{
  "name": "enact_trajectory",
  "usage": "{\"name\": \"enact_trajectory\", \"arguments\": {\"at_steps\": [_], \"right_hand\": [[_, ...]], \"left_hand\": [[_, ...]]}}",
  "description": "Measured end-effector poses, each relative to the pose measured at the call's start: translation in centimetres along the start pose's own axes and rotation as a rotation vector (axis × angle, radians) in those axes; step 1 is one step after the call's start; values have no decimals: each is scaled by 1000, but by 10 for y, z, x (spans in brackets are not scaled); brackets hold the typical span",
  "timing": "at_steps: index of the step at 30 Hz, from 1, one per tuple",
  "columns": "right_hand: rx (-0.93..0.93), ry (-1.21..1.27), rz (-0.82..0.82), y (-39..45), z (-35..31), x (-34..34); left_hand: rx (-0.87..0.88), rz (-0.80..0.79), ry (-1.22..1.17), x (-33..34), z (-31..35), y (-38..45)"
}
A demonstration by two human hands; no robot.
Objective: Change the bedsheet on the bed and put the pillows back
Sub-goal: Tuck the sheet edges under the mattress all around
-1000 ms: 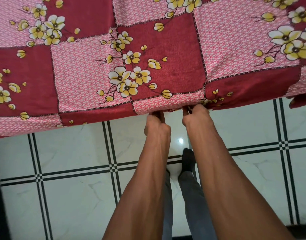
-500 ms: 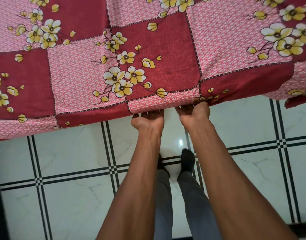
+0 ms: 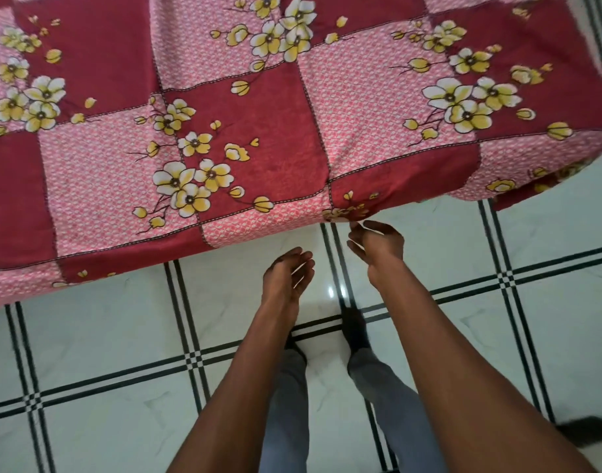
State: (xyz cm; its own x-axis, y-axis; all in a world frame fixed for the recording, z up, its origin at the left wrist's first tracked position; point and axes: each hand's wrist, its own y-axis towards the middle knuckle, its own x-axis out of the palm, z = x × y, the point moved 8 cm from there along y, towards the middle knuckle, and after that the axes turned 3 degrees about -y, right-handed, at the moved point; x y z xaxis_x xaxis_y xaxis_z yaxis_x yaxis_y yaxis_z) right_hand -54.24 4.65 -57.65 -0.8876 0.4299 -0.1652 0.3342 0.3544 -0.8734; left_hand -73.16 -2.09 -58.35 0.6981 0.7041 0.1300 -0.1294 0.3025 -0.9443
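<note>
A red and pink checked bedsheet [image 3: 265, 138] with yellow and white flowers covers the bed across the top of the view, its edge wrapped over the mattress side. My left hand [image 3: 287, 274] hangs just below that edge with relaxed fingers, apart from the cloth and holding nothing. My right hand [image 3: 378, 242] is a little higher, right under the sheet's edge, its fingers loosely curled and its fingertips close to the fabric, with nothing visibly held. No pillows are in view.
White floor tiles with black double lines [image 3: 122, 336] fill the lower half. My legs in grey trousers [image 3: 286, 404] and dark socks stand near the bed. The bed's corner [image 3: 586, 155] is at the right.
Both hands were tucked under the sheet's edge at the mattress side; they have come out and dropped lower, the left one further. The view has shifted toward the bed's right corner.
</note>
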Motion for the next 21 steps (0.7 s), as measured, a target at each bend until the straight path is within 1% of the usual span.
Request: {"name": "enact_trajectory", "arguments": {"at_steps": [1, 3, 4, 6, 8, 9, 11, 15, 17, 21], "right_hand": [[-35, -9, -22, 3, -6, -16], [-88, 29, -175, 7, -22, -41], [-103, 88, -258, 9, -31, -49], [-92, 270, -369, 18, -51, -60], [-52, 398, -416, 31, -67, -61], [-35, 413, -422, 35, -73, -61], [-29, 351, -402, 42, -80, -62], [-2, 304, -379, 53, -86, -77], [8, 286, -371, 57, -90, -86], [-75, 216, -336, 66, -105, -103]], "left_hand": [[17, -45, 27, 14, -3, -2], [52, -158, 23, 47, -11, -8], [64, -209, 6, 66, -14, -11], [61, -264, -91, 101, -20, -11], [41, -247, -277, 126, -26, -8], [30, -226, -365, 135, -29, -7], [28, -177, -466, 144, -36, -7], [81, -85, -499, 147, -48, -13], [113, -65, -500, 150, -51, -12], [135, -35, -512, 157, -54, -5]]}}
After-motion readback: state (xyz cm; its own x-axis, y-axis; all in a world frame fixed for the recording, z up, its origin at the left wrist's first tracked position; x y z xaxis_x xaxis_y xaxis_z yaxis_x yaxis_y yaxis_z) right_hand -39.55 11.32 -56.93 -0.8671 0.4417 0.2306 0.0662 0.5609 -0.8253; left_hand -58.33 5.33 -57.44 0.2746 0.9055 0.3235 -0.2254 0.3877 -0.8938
